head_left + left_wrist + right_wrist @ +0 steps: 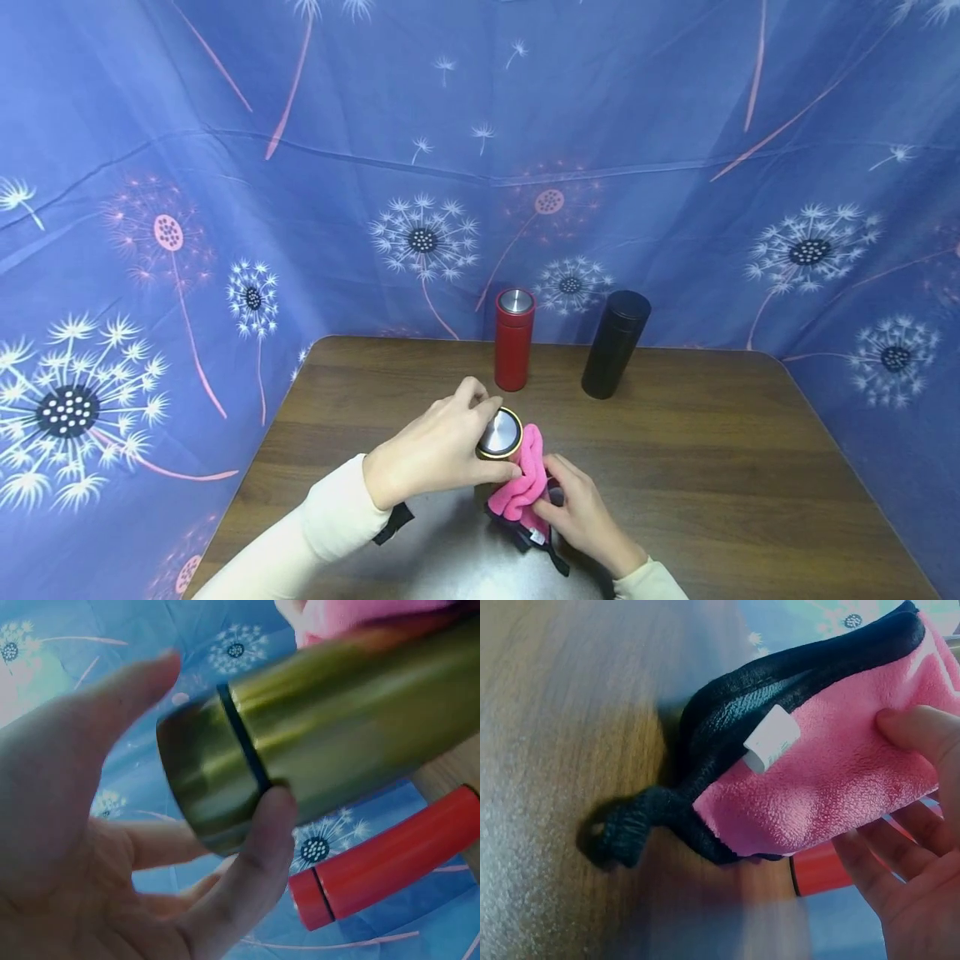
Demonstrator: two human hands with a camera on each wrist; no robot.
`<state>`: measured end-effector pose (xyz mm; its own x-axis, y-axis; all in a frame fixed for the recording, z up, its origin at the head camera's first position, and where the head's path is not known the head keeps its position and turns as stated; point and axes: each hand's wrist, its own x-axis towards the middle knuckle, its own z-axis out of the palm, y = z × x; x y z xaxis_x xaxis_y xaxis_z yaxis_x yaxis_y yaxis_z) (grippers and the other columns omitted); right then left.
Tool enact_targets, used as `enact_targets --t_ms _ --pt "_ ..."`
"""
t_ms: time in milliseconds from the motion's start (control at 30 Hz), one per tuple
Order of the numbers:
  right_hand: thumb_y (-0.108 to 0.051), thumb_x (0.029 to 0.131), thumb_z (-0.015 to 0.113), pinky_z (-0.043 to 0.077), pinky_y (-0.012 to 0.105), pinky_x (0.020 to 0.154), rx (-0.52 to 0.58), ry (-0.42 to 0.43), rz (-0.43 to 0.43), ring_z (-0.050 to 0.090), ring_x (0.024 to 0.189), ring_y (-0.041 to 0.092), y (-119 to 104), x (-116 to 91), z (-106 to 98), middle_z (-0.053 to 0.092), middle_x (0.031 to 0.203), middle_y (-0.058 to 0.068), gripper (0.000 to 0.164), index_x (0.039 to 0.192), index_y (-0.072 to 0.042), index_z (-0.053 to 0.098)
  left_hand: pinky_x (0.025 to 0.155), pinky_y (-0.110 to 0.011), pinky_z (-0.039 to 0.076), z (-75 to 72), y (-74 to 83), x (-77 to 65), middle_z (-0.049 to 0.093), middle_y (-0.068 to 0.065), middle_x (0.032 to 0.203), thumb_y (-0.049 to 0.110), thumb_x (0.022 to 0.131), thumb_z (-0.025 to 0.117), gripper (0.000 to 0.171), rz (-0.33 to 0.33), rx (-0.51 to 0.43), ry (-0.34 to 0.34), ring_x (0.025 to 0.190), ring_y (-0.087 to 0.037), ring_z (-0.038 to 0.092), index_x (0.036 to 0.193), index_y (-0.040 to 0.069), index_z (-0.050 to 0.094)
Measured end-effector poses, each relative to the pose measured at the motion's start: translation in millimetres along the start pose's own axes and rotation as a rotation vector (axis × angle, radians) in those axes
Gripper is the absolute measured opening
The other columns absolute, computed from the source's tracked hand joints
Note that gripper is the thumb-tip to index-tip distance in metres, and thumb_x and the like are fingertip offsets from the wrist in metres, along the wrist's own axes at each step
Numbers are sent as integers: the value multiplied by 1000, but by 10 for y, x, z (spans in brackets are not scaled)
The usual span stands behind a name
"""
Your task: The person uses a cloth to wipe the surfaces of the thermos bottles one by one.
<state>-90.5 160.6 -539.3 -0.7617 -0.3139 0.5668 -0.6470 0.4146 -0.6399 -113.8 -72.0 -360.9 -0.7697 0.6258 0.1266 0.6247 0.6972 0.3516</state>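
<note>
Your left hand (438,450) curls partway around the lid end of the gold bottle (352,720); your right hand (583,510) pinches the pink cloth (528,477) against the gold bottle's right side. The red bottle (513,354) stands behind the gold bottle. You seem to be wiping; the next stroke likely calls for steadying the gold bottle while pressing the cloth around it.

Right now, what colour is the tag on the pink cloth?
White; the tag shows best in the right wrist view.
</note>
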Motion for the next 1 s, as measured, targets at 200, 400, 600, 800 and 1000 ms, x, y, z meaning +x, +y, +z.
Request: enact_targets --t_ms 200,400,600,800,1000 --pt "7 70 77 56 27 71 33 22 5 65 84 9 -47 37 -16 64 99 -9 46 107 -18 65 75 -28 54 51 -10 3 52 -7 113 51 79 81 80 -32 -6 46 86 -21 62 137 0 59" --pt "10 65 80 52 20 75 14 88 -59 64 83 13 -144 195 -96 64 96 -4 47 105 -11 66 78 -29 53 20 -60 -8 53 -7 114 43 79 84 76 -7 -47 55 87 -20 63 137 0 58" --pt "8 68 81 51 18 80 31 68 -88 65 86 14 -273 347 -249 65 96 -2 46 107 -10 66 83 -28 52 -40 -134 19 55 -8 121 33 79 85 73 74 -88 2 95 -17 62 138 1 57" --pt "3 74 80 50 20 84 58 65 -94 65 90 14 -405 468 -372 66 101 -3 44 112 -13 67 95 -25 46 -81 -220 61 54 -5 132 21 79 83 68 182 -175 -69 113 -13 55 139 3 56" --pt "3 73 80 50 20 86 54 62 -102 65 92 14 -439 518 -396 66 102 -3 44 113 -13 66 93 -23 46 -49 -212 40 52 -3 128 31 81 83 65 162 -178 -28 113 -12 53 136 6 60"
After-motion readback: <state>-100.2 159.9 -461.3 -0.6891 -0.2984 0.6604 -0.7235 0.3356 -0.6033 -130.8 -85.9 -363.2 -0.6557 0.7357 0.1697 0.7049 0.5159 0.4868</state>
